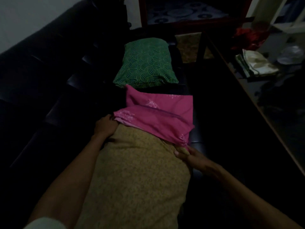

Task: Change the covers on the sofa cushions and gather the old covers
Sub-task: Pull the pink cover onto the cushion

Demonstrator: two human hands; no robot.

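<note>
A long cushion with a mustard patterned fabric lies lengthwise on the black sofa seat. A pink cover with pale prints and a zip wraps its far end. My left hand grips the cover's open edge at the left corner. At the right corner, my right hand pinches that same edge. Beyond the pink cover lies a cushion in a green wave-patterned cover.
A dark table edge runs along the right, carrying folded pale cloths and red fabric. A dark wooden frame with a blue patterned surface stands at the sofa's far end. The room is dim.
</note>
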